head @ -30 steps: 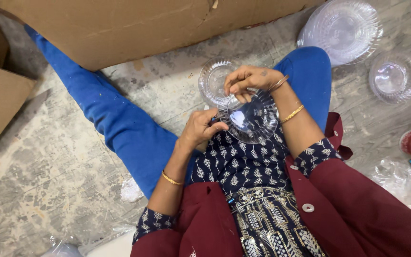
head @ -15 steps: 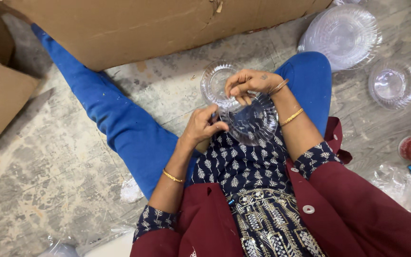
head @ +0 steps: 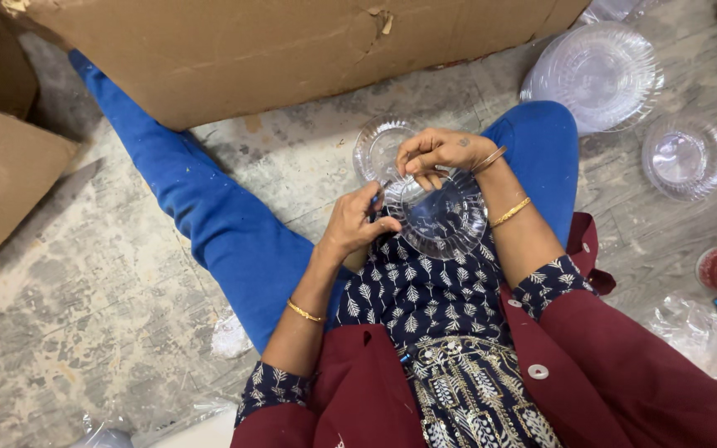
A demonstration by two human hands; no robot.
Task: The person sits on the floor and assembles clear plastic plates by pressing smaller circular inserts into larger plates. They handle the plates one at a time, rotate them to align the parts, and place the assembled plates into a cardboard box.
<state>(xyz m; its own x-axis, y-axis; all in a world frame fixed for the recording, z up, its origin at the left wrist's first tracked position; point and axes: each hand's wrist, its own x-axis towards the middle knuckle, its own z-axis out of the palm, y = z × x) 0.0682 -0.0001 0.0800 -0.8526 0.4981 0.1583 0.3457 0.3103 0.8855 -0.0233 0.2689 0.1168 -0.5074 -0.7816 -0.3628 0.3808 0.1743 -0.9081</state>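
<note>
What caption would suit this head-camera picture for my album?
Seated on a concrete floor, a person's left hand and right hand grip a clear ribbed plastic plate; more plates lie nearby.

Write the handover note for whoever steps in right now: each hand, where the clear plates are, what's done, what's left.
Left hand: grips the near rim of a clear ribbed plate held over the lap.
Right hand: fingers pinch at the plate's top edge, where a smaller clear dish sits behind it.
Elsewhere: a stack of large clear plates and a small clear bowl lie on the floor to the right; a cardboard box lies ahead.
Done: cannot tell.
Left: the held plate is not yet set down.
</note>
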